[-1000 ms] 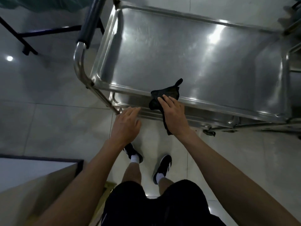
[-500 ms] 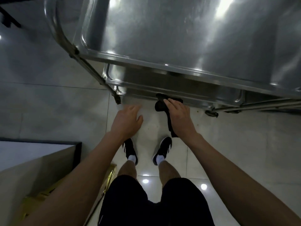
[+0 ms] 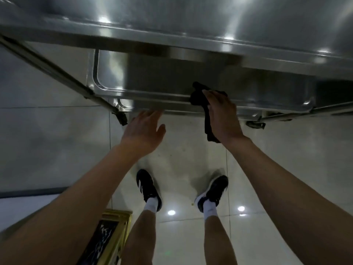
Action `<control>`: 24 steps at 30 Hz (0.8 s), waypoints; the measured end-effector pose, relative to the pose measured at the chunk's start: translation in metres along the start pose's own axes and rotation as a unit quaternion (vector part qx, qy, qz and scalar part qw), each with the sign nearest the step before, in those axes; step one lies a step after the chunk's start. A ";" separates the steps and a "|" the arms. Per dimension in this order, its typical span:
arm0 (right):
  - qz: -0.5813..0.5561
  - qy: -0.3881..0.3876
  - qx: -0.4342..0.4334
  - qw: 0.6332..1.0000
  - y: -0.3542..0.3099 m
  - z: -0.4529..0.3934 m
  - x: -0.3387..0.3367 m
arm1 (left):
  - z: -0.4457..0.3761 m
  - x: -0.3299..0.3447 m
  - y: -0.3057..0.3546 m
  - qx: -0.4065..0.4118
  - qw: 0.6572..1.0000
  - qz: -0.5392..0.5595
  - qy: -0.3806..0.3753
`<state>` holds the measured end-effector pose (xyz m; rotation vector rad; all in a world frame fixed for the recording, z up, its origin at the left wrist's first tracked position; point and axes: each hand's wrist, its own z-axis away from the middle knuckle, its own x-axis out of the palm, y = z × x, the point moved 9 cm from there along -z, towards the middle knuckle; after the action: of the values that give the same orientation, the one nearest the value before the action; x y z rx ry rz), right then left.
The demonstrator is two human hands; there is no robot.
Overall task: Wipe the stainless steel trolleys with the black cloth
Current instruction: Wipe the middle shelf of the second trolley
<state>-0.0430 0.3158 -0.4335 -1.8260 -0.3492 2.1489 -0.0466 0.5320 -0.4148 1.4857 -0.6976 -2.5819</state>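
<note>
Glossy tiled floor (image 3: 47,134) lies under the steel trolley (image 3: 172,54).

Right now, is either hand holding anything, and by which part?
The right hand presses the black cloth against the trolley's lower shelf rim, gripping its upper bunched part; the tail hangs free. The left hand holds nothing.
</note>
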 end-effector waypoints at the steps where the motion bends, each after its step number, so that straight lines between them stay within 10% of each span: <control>1: -0.002 0.011 -0.009 1.000 0.003 -0.010 0.004 | -0.010 0.003 -0.001 0.008 1.000 0.000 0.009; 24: 0.074 0.060 -0.117 0.989 0.020 -0.104 0.071 | -0.119 0.037 -0.010 0.115 0.988 -0.041 0.091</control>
<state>0.0476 0.3237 -0.5226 -2.1621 -0.4705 2.1582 0.0351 0.4886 -0.4994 1.8257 -0.9569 -2.4484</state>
